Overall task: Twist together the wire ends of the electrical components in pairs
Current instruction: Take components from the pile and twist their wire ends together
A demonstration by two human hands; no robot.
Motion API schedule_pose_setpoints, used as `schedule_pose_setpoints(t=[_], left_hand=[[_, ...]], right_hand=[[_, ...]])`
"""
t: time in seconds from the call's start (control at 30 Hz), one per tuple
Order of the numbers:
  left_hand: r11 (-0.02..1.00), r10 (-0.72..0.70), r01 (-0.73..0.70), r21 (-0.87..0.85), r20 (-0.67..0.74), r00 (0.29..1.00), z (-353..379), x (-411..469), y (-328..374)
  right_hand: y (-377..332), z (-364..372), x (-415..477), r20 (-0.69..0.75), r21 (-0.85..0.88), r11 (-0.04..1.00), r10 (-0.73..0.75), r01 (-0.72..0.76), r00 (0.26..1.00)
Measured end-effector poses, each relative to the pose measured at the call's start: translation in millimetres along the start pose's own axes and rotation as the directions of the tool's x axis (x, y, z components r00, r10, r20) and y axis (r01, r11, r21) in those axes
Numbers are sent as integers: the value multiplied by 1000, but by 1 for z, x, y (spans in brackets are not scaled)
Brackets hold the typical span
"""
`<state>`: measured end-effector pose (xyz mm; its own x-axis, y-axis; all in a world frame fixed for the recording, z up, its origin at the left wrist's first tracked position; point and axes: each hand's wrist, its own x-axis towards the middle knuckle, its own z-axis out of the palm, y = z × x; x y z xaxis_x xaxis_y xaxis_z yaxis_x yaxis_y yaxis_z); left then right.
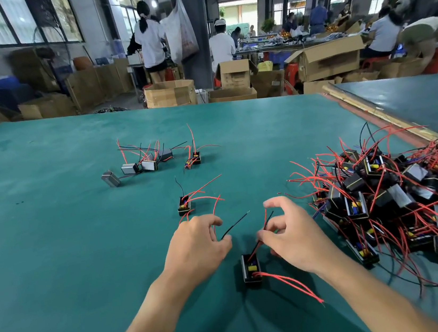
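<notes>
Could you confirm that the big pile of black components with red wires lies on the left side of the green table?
No: the head view shows the big pile of black components with red wires on the right side of the green table.

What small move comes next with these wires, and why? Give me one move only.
Probably bring the left hand rightward until its black wire crosses the leads pinched by the right hand. Both hands already hold wire, but the ends stand apart, so nothing can be twisted yet. The leads rise from the component lying between the wrists.
</notes>
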<state>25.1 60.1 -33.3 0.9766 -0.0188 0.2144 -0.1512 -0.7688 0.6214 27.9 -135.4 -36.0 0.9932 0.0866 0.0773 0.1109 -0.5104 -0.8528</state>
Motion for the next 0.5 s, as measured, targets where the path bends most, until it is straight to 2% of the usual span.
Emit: schedule_pose_setpoints(t=[0.23,0.37,0.5], left_hand=[[999,-1,1,-48,-10,1000,-2,0,5],[994,63,-65,-86,-26,998,-1,-2,8],[985,117,-119,-128,-26,993,1,-5,11]], right_hand=[[-3,2,-1,-73,-86,994,-80,73,994],[-6,2,-4,-89,-103,986,-141,131,986],[-6,2,-3,-104,-108,986,-141,130,985]])
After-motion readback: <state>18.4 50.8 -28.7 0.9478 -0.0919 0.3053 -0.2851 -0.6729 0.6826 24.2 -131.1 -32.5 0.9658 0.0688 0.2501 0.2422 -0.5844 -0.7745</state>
